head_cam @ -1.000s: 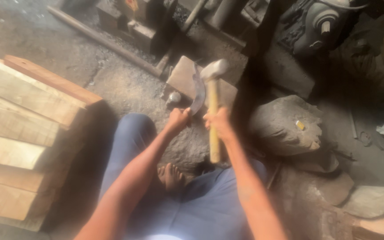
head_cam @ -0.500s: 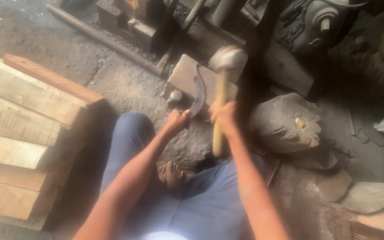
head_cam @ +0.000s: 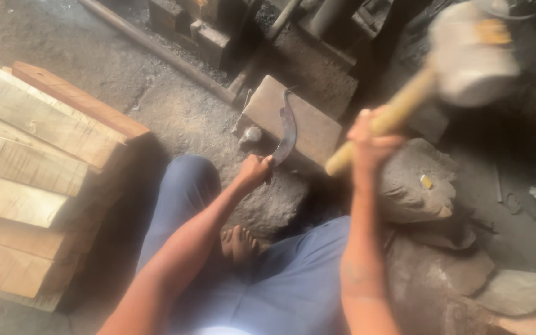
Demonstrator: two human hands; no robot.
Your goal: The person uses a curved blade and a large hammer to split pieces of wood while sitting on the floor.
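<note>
My left hand (head_cam: 254, 170) grips the near end of a curved dark metal blade (head_cam: 288, 127). The blade lies across a flat rusty anvil block (head_cam: 312, 130) set in the ground. My right hand (head_cam: 370, 138) is shut on the wooden handle of a hammer (head_cam: 469, 53). The hammer is raised high to the right, its pale head blurred and well above the anvil. My legs in blue trousers and a bare foot (head_cam: 239, 242) are below the anvil.
A stack of pale wooden planks (head_cam: 29, 180) stands at the left. A long metal bar (head_cam: 156, 49) and dark machine parts (head_cam: 218, 31) lie beyond the anvil. Large rough stones (head_cam: 420, 183) sit at the right on the dirt floor.
The hammer head rested on the anvil a second ago. My right hand has swung it up and to the right. My left hand and the blade have stayed in place.
</note>
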